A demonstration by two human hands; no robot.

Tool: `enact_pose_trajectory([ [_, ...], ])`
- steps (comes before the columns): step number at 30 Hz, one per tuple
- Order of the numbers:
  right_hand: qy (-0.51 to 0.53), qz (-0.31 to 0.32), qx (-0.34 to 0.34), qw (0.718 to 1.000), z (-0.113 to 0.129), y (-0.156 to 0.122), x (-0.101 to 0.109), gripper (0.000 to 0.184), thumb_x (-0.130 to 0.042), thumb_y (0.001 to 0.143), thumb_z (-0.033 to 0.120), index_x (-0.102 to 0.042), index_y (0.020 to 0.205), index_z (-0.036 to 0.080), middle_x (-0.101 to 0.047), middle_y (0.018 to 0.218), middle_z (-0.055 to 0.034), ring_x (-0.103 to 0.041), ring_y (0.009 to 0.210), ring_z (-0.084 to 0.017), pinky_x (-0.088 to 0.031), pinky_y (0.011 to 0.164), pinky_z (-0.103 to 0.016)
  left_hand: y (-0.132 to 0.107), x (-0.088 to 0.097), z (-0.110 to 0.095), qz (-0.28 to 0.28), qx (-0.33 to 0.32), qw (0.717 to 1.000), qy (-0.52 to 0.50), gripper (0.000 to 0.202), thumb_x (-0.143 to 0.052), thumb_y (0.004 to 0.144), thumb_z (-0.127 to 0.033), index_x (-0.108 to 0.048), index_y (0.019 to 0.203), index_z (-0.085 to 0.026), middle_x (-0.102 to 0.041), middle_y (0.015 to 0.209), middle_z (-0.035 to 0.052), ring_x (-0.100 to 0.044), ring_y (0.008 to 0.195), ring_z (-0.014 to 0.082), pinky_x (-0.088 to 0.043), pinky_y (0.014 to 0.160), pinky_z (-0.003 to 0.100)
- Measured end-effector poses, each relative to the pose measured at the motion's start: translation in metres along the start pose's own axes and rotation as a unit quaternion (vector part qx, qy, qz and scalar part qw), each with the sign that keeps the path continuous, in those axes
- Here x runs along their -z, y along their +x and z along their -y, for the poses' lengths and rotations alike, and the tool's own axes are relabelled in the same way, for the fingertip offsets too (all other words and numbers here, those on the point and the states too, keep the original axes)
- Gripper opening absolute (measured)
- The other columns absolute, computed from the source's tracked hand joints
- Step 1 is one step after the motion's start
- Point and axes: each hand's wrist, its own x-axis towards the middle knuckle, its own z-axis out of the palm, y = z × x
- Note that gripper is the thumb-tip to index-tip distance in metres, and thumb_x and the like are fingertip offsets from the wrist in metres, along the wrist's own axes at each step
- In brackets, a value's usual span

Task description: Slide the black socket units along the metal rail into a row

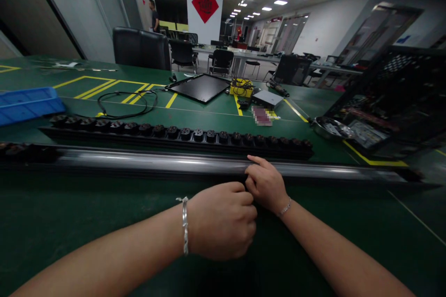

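A long black and silver rail (146, 163) lies across the green table in front of me. Behind it lies a long black strip with several round sockets (181, 134). My left hand (223, 220) is curled into a fist at the rail's near edge; what its fingers grip is hidden. My right hand (266, 184) rests on the rail right beside it, index finger stretched along the top, the other fingers curled at the near edge. Each wrist wears a silver bracelet.
A blue tray (26, 104) sits at the far left. Further back lie a black cable (121, 102), a flat black panel (200, 87), a yellow box (241, 88) and a metal bowl (329, 127). A black crate (397, 97) stands at right. A person stands far back.
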Motion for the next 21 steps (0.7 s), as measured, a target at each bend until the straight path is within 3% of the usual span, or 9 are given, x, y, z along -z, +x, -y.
enact_pose_trajectory([
  [3,0.0,-0.002,0.004,1.0,0.0,-0.001,-0.002,0.017,-0.042,0.076,0.013,-0.053,0.065,0.019,-0.057,0.066,-0.0048,-0.052,0.107,-0.023,-0.042,0.094,-0.035,0.005,-0.006,0.009,0.014,-0.015,1.0,-0.006,0.021,-0.051,0.082,-0.029,-0.062,0.067,-0.018,-0.059,0.07,0.0037,-0.049,0.072,0.0167,-0.04,0.072,0.035],
  [6,0.002,0.002,0.012,1.0,0.004,-0.001,-0.001,0.017,-0.041,0.076,0.012,-0.054,0.067,0.019,-0.059,0.068,-0.0047,-0.052,0.108,-0.023,-0.041,0.095,-0.035,0.005,-0.012,0.009,0.023,-0.023,0.999,-0.018,0.023,-0.046,0.085,-0.029,-0.063,0.074,-0.018,-0.064,0.086,0.0041,-0.051,0.078,0.0162,-0.04,0.074,0.034],
  [8,0.008,-0.007,0.027,1.0,0.002,-0.001,0.004,0.017,-0.042,0.077,0.013,-0.057,0.072,0.019,-0.061,0.073,-0.0042,-0.055,0.103,-0.02,-0.043,0.093,-0.032,0.003,-0.017,0.009,0.028,0.0,1.0,-0.008,0.024,-0.043,0.087,-0.029,-0.064,0.091,-0.019,-0.062,0.109,0.0034,-0.054,0.09,0.0165,-0.041,0.079,0.033],
  [10,0.002,-0.034,0.027,0.999,-0.012,0.0,0.016,0.016,-0.043,0.078,0.015,-0.059,0.077,0.018,-0.063,0.078,-0.0041,-0.058,0.09,-0.018,-0.045,0.086,-0.03,0.0,-0.026,0.012,0.025,0.063,0.997,0.025,0.032,-0.042,0.088,-0.031,-0.056,0.115,-0.021,-0.051,0.132,0.003,-0.048,0.113,0.0198,-0.038,0.091,0.035],
  [13,-0.077,-0.119,-0.075,0.987,-0.069,-0.008,0.048,0.017,-0.043,0.079,0.019,-0.06,0.081,0.018,-0.063,0.08,-0.0056,-0.058,0.078,-0.017,-0.045,0.079,-0.031,-0.006,-0.045,0.023,0.023,0.15,0.986,0.073,0.054,-0.046,0.087,-0.041,-0.036,0.136,-0.022,-0.033,0.147,0.0043,-0.026,0.135,0.0248,-0.024,0.108,0.044],
  [15,-0.194,-0.184,-0.218,0.939,-0.125,-0.024,0.075,0.021,-0.041,0.079,0.021,-0.061,0.085,0.016,-0.061,0.087,-0.0097,-0.056,0.086,-0.021,-0.043,0.084,-0.035,-0.01,-0.058,0.032,0.026,0.171,0.982,0.081,0.061,-0.047,0.085,-0.046,-0.031,0.139,-0.024,-0.029,0.149,0.004,-0.02,0.138,0.0259,-0.017,0.111,0.048],
  [16,-0.262,-0.203,-0.293,0.897,-0.152,-0.036,0.088,0.024,-0.042,0.077,0.022,-0.061,0.091,0.015,-0.06,0.094,-0.0123,-0.055,0.094,-0.024,-0.041,0.086,-0.038,-0.012,-0.063,0.035,0.026,0.179,0.98,0.081,0.061,-0.048,0.085,-0.048,-0.031,0.139,-0.025,-0.029,0.149,0.0036,-0.02,0.138,0.0266,-0.017,0.111,0.05],
  [18,-0.31,-0.228,-0.362,0.849,-0.2,-0.068,0.112,0.036,-0.045,0.075,0.025,-0.059,0.102,0.007,-0.052,0.11,-0.0268,-0.046,0.107,-0.035,-0.035,0.089,-0.048,-0.014,-0.071,0.04,0.023,0.196,0.977,0.076,0.061,-0.048,0.084,-0.048,-0.03,0.14,-0.028,-0.032,0.148,0.0036,-0.023,0.137,0.0286,-0.018,0.11,0.053],
  [21,-0.334,-0.202,-0.406,0.826,-0.242,-0.119,0.133,0.052,-0.053,0.07,0.033,-0.055,0.11,-0.001,-0.043,0.112,-0.0385,-0.04,0.11,-0.045,-0.031,0.082,-0.056,-0.015,-0.076,0.041,0.018,0.214,0.975,0.054,0.06,-0.049,0.085,-0.045,-0.029,0.14,-0.03,-0.035,0.146,0.0037,-0.03,0.133,0.0298,-0.023,0.107,0.055],
])
